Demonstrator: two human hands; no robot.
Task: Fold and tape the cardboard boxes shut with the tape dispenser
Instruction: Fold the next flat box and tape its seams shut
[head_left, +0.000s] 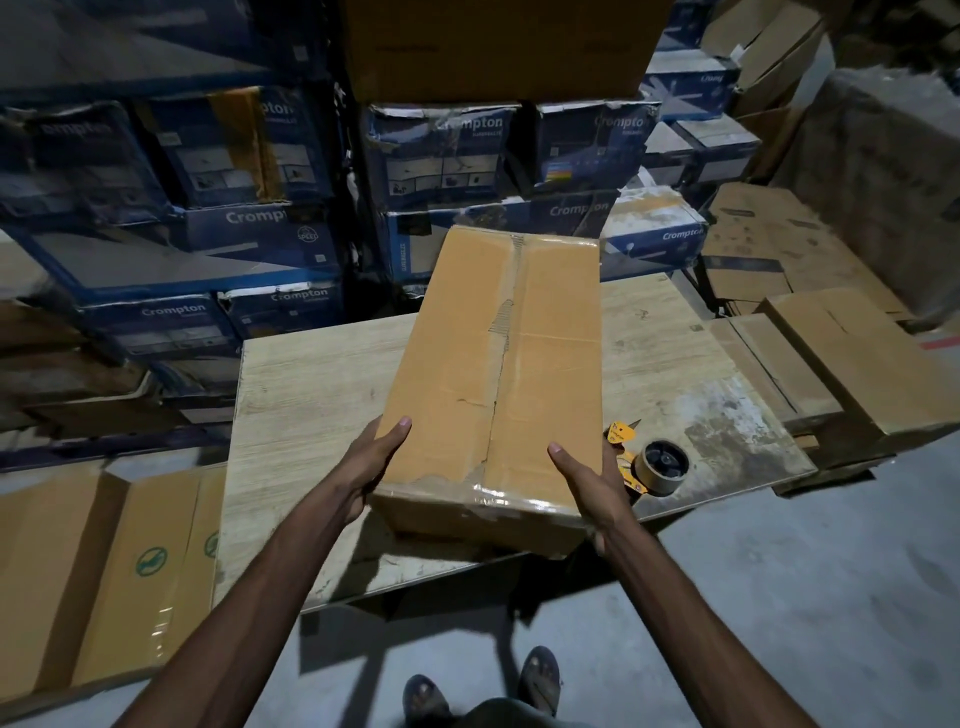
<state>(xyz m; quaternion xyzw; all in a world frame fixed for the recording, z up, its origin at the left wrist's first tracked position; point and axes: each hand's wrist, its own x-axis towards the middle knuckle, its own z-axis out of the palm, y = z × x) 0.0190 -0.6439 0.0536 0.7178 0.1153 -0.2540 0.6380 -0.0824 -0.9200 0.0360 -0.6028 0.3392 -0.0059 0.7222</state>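
A long brown cardboard box (498, 374) lies lengthwise on the wooden table (306, 395), its top flaps folded shut along a torn centre seam. Clear tape shines over its near end. My left hand (371, 462) grips the near left corner, thumb on top and fingers down the side. At the near right corner my right hand (592, 486) holds the box the same way. The near end of the box overhangs the table's front edge. A tape dispenser (652, 465) with a yellow handle and a roll of tape rests on the table just right of my right hand.
Stacks of blue printed cartons (249, 156) rise behind the table. Taped brown boxes (852, 374) sit to the right, and flattened cartons (104, 571) lie on the floor at left. My feet (483, 680) stand on grey concrete below.
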